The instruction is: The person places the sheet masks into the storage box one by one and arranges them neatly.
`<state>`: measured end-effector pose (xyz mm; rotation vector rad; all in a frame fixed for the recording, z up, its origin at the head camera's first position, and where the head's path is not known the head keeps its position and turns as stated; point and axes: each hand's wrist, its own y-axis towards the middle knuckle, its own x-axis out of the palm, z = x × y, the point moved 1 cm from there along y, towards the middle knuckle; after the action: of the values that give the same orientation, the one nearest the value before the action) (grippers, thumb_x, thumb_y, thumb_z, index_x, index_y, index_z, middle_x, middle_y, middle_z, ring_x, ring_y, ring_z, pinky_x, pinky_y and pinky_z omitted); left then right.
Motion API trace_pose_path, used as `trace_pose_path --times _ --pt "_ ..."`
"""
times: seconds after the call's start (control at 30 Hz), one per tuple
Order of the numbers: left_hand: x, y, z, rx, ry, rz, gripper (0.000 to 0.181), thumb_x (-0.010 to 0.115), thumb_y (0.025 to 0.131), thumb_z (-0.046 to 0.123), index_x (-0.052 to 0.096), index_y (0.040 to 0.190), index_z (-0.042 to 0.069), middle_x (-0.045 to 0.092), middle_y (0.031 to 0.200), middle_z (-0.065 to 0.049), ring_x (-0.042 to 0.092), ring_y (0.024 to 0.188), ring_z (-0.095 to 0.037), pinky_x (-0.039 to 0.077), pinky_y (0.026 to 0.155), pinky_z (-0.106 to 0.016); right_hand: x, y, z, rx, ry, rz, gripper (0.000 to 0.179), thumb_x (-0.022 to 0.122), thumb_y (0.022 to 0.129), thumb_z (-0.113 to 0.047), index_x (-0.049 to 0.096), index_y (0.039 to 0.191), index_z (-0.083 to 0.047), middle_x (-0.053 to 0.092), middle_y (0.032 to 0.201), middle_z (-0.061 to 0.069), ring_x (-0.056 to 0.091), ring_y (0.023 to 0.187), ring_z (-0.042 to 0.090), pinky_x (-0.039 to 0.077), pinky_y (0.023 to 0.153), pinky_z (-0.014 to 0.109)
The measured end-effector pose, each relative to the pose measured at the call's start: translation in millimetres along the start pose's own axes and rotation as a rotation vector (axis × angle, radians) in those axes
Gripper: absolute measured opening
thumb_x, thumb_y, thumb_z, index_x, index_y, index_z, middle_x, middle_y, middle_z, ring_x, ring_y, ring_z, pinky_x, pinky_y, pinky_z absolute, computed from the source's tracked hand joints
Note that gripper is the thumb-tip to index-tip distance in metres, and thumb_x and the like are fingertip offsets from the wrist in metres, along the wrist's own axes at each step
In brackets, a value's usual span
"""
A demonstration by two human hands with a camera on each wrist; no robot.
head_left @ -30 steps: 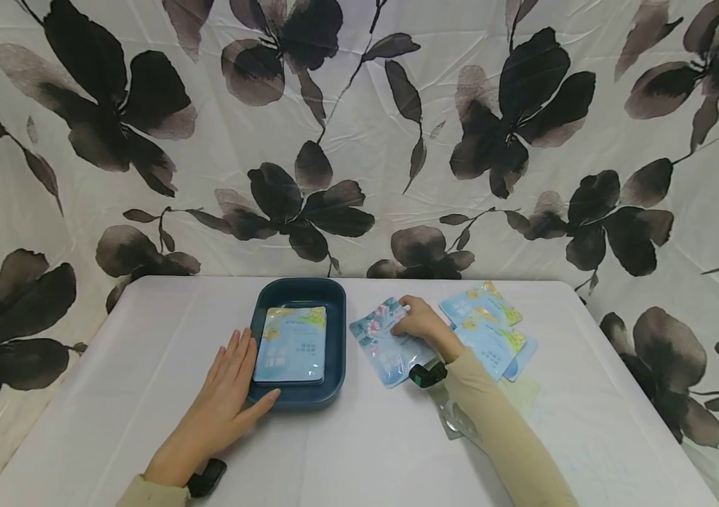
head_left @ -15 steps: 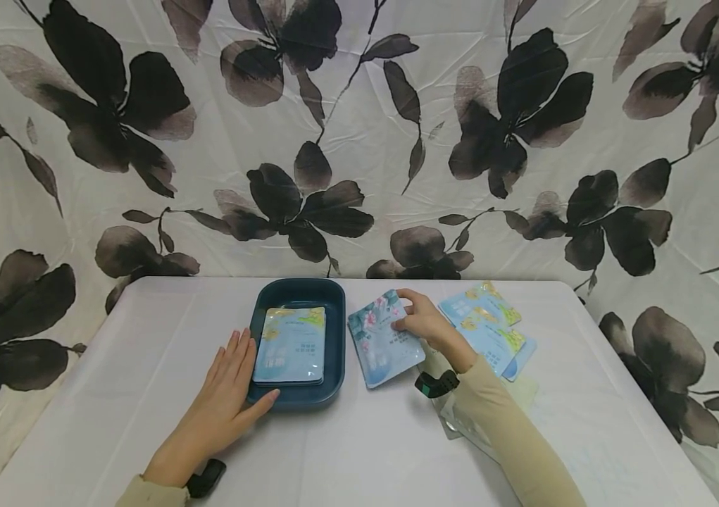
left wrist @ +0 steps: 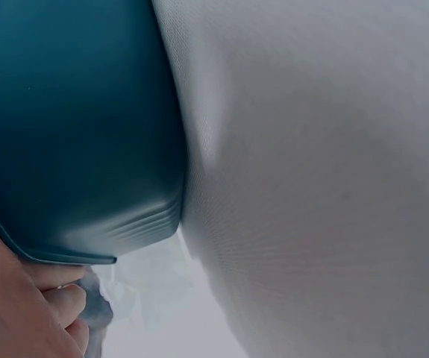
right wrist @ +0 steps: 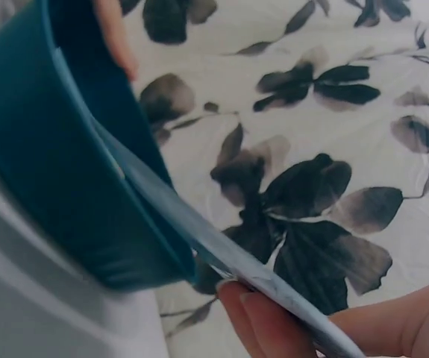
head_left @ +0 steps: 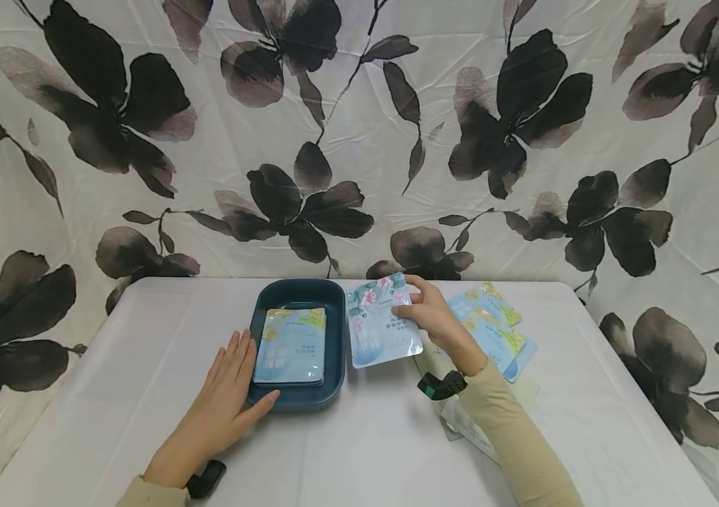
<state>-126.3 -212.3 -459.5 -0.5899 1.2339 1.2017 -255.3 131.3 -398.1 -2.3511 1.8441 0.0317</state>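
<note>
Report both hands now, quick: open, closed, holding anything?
Left hand: open, fingers straight along the dark blue tray.
Right hand: closed, holding the floral packet between thumb and fingers.

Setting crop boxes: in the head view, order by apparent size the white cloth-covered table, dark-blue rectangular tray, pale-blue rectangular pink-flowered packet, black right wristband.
1. Table
2. Dark-blue tray
3. Pink-flowered packet
4. Right wristband
</note>
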Motion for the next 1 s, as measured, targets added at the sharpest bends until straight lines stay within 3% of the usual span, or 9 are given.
trace_pose_path --times 0.33,1.0 --pt "2.2 -0.1 -1.9 0.0 -0.002 0.002 0.094 0.058 0.097 0.051 0.015 0.154 -0.01 -0.002 0.165 -0.018 -0.001 0.151 -0.037 -0.01 0.12 -0.041 12.3 0.2 -8.3 0.001 0.113 -0.015 0.062 0.06 0.091 0.01 0.037 0.147 -0.002 0.065 0.118 0.027 0.071 0.085 0.022 0.06 0.067 0.032" --pt "3.6 1.0 -2.9 0.01 0.012 0.013 0.093 0.057 0.096 0.051 0.017 0.153 -0.01 0.0 0.165 -0.019 0.001 0.151 -0.039 -0.011 0.12 -0.04 50.4 13.5 -21.1 0.0 0.068 -0.053 0.059 0.061 0.091 0.01 0.039 0.145 -0.003 0.067 0.114 0.023 0.071 0.087 0.025 0.06 0.07 0.035"
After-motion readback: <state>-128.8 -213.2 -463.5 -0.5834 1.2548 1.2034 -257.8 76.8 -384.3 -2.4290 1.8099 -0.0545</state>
